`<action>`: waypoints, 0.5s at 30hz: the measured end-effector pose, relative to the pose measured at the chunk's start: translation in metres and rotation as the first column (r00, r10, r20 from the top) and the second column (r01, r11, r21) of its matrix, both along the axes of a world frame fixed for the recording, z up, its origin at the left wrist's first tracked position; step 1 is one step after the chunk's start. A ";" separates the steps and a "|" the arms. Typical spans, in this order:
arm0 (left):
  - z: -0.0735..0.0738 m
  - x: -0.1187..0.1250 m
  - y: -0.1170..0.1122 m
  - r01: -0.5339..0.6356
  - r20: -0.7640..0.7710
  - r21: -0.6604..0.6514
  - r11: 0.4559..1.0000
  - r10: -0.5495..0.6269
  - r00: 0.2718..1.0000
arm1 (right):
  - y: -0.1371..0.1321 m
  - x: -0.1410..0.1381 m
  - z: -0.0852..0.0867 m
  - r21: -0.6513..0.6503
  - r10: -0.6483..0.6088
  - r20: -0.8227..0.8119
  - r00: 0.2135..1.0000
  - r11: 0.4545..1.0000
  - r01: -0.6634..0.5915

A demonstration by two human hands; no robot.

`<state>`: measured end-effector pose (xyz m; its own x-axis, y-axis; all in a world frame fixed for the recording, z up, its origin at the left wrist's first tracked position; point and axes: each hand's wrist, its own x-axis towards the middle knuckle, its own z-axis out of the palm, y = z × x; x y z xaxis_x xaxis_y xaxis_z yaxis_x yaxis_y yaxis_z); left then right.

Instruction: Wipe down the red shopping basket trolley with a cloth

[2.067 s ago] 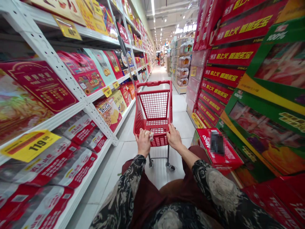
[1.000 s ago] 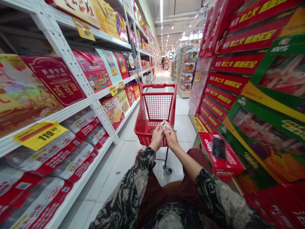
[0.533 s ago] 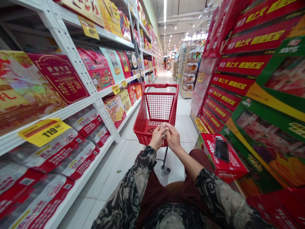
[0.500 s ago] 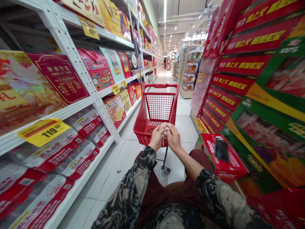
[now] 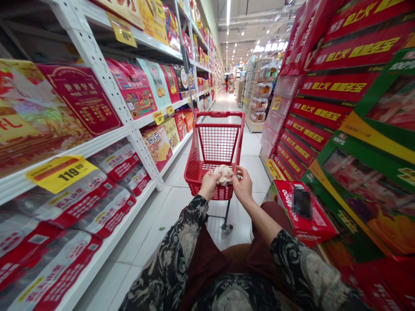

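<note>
The left hand point(image 5: 209, 185) and right hand point(image 5: 242, 185) hover over the near end of a red wire shopping cart point(image 5: 220, 114); between them, just above the basket, is a crumpled pale wad point(image 5: 224, 175) – tissue or cloth, too blurred to tell; the fingers point(image 5: 236, 178) of both hands curl in narrow, pinching it from either side. Left of the cart stands white steel shelving point(image 5: 110, 95), packed with boxed goods and bearing a yellow 119 price tag point(image 5: 60, 173); to the right, a red box point(image 5: 311, 224) leans against stacked red and green cartons point(image 5: 337, 129); the tiled floor point(image 5: 162, 229) runs far down the aisle.
</note>
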<state>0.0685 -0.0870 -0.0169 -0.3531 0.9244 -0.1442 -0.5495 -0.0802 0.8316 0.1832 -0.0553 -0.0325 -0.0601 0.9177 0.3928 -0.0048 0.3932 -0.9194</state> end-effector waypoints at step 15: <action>-0.002 -0.005 -0.015 -0.024 -0.336 -0.037 0.999 0.010 0.942 | 0.014 -0.017 -0.011 -0.011 -0.026 0.102 0.994 1.000 0.027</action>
